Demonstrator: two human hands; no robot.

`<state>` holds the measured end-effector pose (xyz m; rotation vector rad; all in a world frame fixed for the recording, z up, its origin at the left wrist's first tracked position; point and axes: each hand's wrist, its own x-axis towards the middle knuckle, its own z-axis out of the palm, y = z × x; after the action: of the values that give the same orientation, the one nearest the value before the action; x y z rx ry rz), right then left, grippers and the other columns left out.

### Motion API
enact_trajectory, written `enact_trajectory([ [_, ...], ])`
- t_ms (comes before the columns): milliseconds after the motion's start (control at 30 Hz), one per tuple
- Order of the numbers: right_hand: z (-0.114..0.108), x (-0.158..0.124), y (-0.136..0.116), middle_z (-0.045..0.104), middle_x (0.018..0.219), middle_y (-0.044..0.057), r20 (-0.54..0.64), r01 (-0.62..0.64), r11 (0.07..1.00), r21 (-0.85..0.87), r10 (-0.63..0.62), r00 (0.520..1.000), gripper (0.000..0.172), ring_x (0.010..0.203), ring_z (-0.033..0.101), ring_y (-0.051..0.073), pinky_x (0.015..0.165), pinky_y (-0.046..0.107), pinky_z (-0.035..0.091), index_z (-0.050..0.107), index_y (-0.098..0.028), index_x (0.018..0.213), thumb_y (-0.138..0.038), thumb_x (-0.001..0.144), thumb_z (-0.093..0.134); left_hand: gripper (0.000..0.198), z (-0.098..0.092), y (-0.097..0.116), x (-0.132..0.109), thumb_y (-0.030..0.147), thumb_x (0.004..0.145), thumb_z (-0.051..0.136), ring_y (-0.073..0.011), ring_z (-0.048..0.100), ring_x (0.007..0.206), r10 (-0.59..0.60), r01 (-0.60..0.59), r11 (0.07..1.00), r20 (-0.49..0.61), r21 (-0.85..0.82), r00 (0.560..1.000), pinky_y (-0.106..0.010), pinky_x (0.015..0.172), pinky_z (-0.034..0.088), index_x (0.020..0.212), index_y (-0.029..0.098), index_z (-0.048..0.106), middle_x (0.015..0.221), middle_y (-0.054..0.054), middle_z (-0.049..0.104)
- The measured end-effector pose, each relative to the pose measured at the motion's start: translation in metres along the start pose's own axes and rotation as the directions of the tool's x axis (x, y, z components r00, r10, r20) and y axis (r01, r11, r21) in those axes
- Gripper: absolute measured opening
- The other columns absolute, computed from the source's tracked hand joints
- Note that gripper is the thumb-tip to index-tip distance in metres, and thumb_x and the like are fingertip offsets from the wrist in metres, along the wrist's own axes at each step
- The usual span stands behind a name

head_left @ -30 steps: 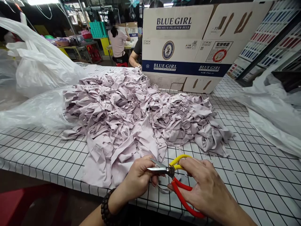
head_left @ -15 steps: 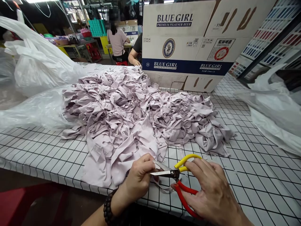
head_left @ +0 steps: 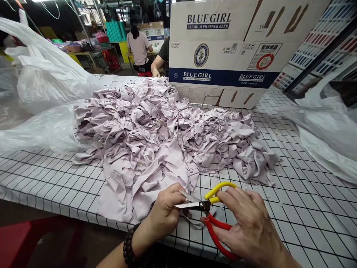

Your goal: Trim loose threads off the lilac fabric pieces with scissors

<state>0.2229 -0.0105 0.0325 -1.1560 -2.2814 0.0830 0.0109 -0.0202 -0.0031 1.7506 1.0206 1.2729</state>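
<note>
Head view: right hand (head_left: 248,219) gripped opened scissors (head_left: 205,206) beside left hand (head_left: 166,208), which pinched a pale strip (head_left: 197,225), seemingly steadying it (grip half-hidden from me); fabric pile (head_left: 156,126) lay beyond on counter (head_left: 295,193).

Scissors (head_left: 204,206), bottom centre: yellow above, red below, silver-grey at left. Cloth (head_left: 150,128), centre: pale mauve. Tablecloth (head_left: 292,167): white, black grid. Box (head_left: 216,59), upper right: white, navy band and lettering. Bracelet (head_left: 128,243), bottom left of centre: dark brown. Panel (head_left: 320,38), far upper right: apparently blue and red rows, though blurred.
</note>
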Motion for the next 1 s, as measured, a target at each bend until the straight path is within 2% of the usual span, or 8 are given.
enact_trajectory([
  [167, -0.0003, 0.0011, 0.0014, 0.06, 0.076, -0.001, 0.013, 0.004, 1.0, 0.011, -0.004, 1.0, 0.026, 0.072, 0.057, 0.019, 0.077, 0.036, 0.034, 0.056, -0.02, 0.091, -0.038, 0.077, 0.069, 0.035, -0.0011, 0.0025, 0.0, -0.005, 0.059, 0.035, -0.0094, 0.056, 0.063, -0.023, 0.023, 0.999, 0.016, -0.024, 1.0, -0.016, 0.059, 0.045, 0.061, 0.015, 0.064, 0.068, -0.002, 0.057],
  [333, -0.0021, 0.0011, 0.0034, 0.061, 0.075, -0.002, 0.091, -0.02, 1.0, 0.018, 0.019, 0.996, 0.022, 0.074, 0.057, 0.019, 0.075, 0.036, 0.032, 0.055, -0.021, 0.087, -0.037, 0.077, 0.067, 0.038, -0.0019, 0.0023, 0.0017, -0.006, 0.061, 0.035, -0.0093, 0.057, 0.063, -0.057, 0.06, 0.996, 0.051, -0.06, 0.997, -0.016, 0.059, 0.046, 0.068, 0.015, 0.066, 0.069, -0.001, 0.057],
  [467, -0.0013, 0.0002, 0.0055, 0.061, 0.077, -0.002, 0.176, -0.052, 0.998, 0.046, 0.044, 0.983, 0.021, 0.073, 0.057, 0.019, 0.073, 0.035, 0.031, 0.054, -0.022, 0.086, -0.033, 0.075, 0.068, 0.034, -0.0006, -0.0001, 0.0004, -0.004, 0.071, 0.038, -0.0101, 0.057, 0.063, -0.105, 0.11, 0.99, 0.056, -0.092, 0.993, -0.018, 0.06, 0.046, 0.067, 0.015, 0.066, 0.069, -0.002, 0.058],
  [600, -0.0008, -0.0012, 0.0058, 0.063, 0.083, -0.002, 0.238, -0.096, 0.992, 0.083, 0.074, 0.968, 0.025, 0.073, 0.057, 0.018, 0.071, 0.035, 0.032, 0.055, -0.023, 0.089, -0.039, 0.078, 0.07, 0.032, 0.0006, 0.0002, -0.0016, 0.004, 0.082, 0.043, -0.0132, 0.059, 0.069, -0.154, 0.163, 0.98, 0.081, -0.116, 0.985, -0.022, 0.064, 0.047, 0.06, 0.015, 0.064, 0.068, -0.004, 0.062],
  [767, -0.0019, 0.0005, 0.0026, 0.056, 0.069, -0.006, 0.334, -0.163, 0.978, 0.128, 0.112, 0.936, 0.026, 0.059, 0.049, 0.014, 0.064, 0.031, 0.035, 0.053, -0.023, 0.082, -0.043, 0.08, 0.069, 0.031, 0.0005, 0.0048, -0.0008, 0.01, 0.087, 0.046, -0.0121, 0.059, 0.065, -0.196, 0.213, 0.96, 0.104, -0.182, 0.975, -0.021, 0.061, 0.047, 0.065, 0.016, 0.068, 0.067, -0.004, 0.061],
  [867, -0.0015, 0.001, 0.0019, 0.051, 0.063, -0.006, 0.34, -0.161, 0.979, 0.125, 0.111, 0.934, 0.028, 0.057, 0.046, 0.014, 0.061, 0.03, 0.035, 0.053, -0.023, 0.078, -0.046, 0.081, 0.068, 0.028, 0.0003, 0.0064, 0.0003, 0.013, 0.089, 0.048, -0.0107, 0.058, 0.06, -0.221, 0.241, 0.945, 0.112, -0.219, 0.969, -0.02, 0.058, 0.048, 0.073, 0.017, 0.071, 0.068, -0.002, 0.06],
  [1000, 0.0001, -0.0009, 0.0046, 0.047, 0.06, -0.007, 0.345, -0.147, 0.984, 0.101, 0.104, 0.933, 0.031, 0.054, 0.043, 0.013, 0.06, 0.03, 0.033, 0.051, -0.022, 0.073, -0.048, 0.082, 0.066, 0.026, 0.0008, 0.0077, 0.0004, 0.017, 0.089, 0.051, -0.0098, 0.058, 0.056, -0.25, 0.272, 0.927, 0.117, -0.256, 0.961, -0.019, 0.055, 0.048, 0.074, 0.016, 0.072, 0.066, -0.002, 0.059],
])
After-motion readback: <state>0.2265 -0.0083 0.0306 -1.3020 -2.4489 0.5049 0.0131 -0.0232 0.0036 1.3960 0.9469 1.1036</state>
